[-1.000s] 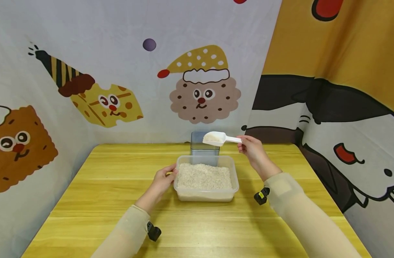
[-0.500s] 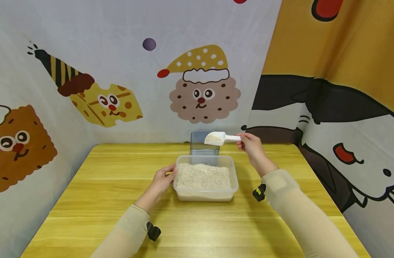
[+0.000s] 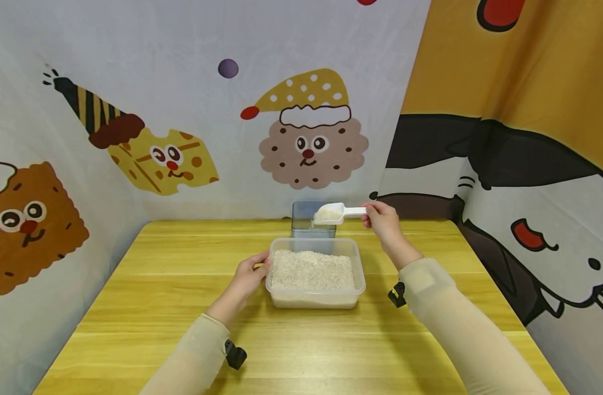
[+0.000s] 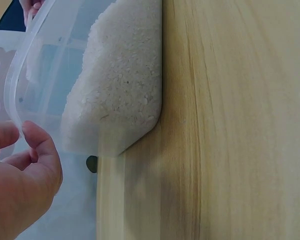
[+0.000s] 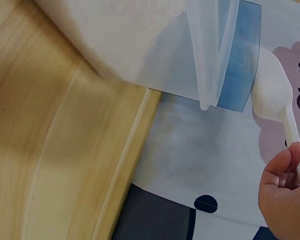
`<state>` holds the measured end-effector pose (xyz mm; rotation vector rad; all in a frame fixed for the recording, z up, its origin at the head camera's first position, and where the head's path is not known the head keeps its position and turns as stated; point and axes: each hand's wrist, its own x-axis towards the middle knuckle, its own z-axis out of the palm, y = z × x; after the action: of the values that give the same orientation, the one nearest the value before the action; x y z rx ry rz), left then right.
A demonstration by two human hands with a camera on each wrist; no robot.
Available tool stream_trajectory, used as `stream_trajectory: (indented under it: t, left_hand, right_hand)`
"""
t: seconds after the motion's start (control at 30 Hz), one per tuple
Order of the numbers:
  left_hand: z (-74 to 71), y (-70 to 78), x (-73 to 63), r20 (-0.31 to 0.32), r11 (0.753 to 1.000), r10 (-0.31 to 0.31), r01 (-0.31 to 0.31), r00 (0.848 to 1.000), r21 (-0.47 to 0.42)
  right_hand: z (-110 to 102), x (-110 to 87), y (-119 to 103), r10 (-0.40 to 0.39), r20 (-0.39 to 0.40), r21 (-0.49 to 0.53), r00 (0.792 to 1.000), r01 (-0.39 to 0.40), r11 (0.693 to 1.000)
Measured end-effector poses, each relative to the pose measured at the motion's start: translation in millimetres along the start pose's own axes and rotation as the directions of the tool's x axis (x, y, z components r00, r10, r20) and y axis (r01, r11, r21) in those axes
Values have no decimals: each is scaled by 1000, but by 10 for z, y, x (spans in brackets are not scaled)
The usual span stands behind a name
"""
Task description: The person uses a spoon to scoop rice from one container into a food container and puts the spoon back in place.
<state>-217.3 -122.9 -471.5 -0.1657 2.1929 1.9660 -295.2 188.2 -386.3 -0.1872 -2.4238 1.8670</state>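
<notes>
In the head view my right hand (image 3: 384, 222) grips the handle of a white scoop (image 3: 337, 214) with rice in it. The scoop's bowl hangs over a blue-tinted clear container (image 3: 301, 222), and a few grains appear to drop from its lip. In front of that container stands a clear plastic tub (image 3: 316, 300) largely filled with rice (image 3: 311, 270). My left hand (image 3: 248, 277) holds the tub's left side; in the left wrist view its thumb and forefinger pinch the rim (image 4: 15, 95). The right wrist view shows the scoop (image 5: 272, 87) beside the blue container (image 5: 240, 65).
A wooden table (image 3: 173, 307) carries both containers. Behind it hangs a white cloth (image 3: 182, 44) with cartoon prints, and a patterned cloth (image 3: 543, 241) borders the right side. The tub hides the lower front of the blue container.
The scoop has shifted slightly right and its lip has dipped, with grains now showing at the lip. The left hand and the tub have stayed in place.
</notes>
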Motion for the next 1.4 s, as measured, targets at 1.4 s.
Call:
stream_trajectory:
  t: [1.4]
  left_hand:
    - [8,14,-6,-5,1000,11,-11,1000,-16]
  right_hand:
    - [170,-160,-197,-575,243,-601,781,587,542]
